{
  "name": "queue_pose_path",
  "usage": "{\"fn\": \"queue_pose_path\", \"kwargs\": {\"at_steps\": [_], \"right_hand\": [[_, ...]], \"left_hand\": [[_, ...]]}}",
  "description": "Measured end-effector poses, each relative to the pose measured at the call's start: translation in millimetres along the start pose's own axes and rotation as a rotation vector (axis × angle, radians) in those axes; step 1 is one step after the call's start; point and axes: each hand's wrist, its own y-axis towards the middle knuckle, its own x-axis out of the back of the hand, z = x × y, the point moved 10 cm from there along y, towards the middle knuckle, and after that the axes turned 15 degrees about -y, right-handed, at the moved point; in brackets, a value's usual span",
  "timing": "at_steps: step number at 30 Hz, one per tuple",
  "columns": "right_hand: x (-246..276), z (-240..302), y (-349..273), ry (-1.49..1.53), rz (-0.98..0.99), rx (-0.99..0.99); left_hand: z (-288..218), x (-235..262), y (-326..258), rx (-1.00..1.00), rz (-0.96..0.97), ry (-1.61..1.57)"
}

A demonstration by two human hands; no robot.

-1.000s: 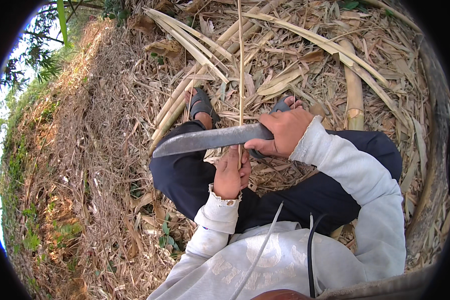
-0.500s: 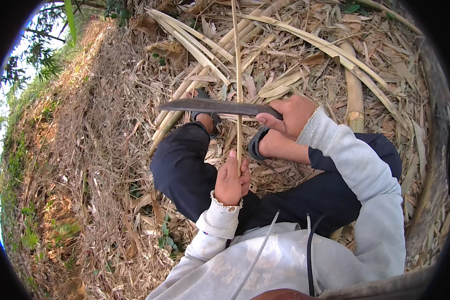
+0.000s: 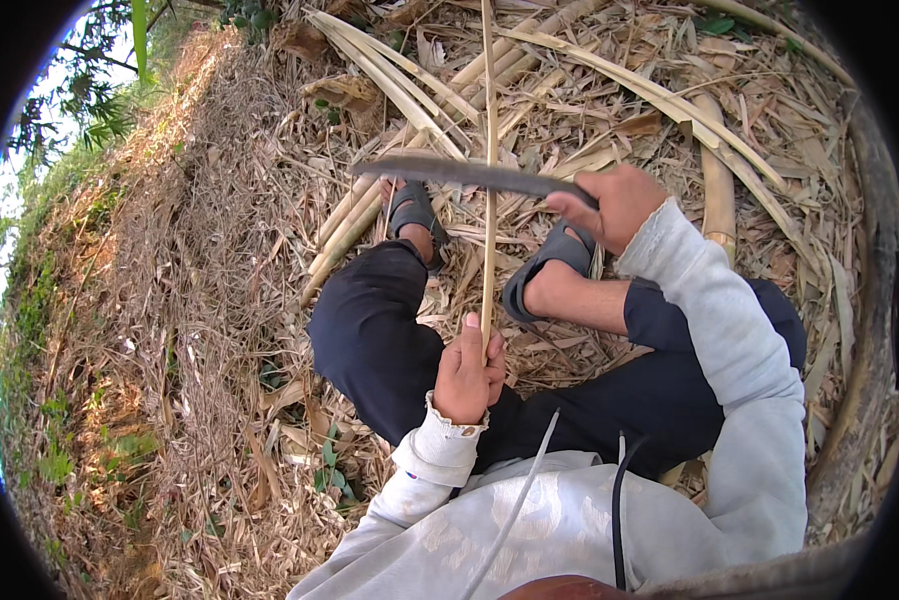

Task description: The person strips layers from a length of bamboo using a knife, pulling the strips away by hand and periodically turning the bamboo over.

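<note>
Above the knees, a thin bamboo strip [image 3: 489,200] is pinched upright in the left hand [image 3: 467,372]; a long blade [image 3: 460,173], gripped by the right hand [image 3: 615,205], is set across it, far up the strip, much left unshaved.

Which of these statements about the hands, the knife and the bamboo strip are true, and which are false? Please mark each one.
1. The right hand grips the handle of a long knife. True.
2. The left hand is empty. False: it pinches a thin bamboo strip that stands upward from it.
3. The knife blade lies across the bamboo strip, pointing to the person's left. True.
4. The person is barefoot. False: grey sandals are on both feet.
5. The ground is bare concrete. False: it is covered with dry bamboo leaves and split bamboo poles.
</note>
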Motion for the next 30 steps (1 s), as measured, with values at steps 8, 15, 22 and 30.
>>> {"fn": "queue_pose_path", "kwargs": {"at_steps": [8, 15, 22, 30], "right_hand": [[15, 37, -16, -0.084, -0.085, 0.170], [6, 4, -5, -0.159, 0.028, 0.101], [13, -65, 8, -0.119, -0.018, -0.146], [-10, 54, -22, -0.194, 0.021, 0.262]], "left_hand": [[-4, 2, -14, -0.037, -0.033, 0.077], [-4, 0, -6, -0.013, -0.029, 0.110], [9, 13, -12, 0.093, -0.043, -0.007], [5, 18, 0, -0.020, -0.110, 0.119]]}}
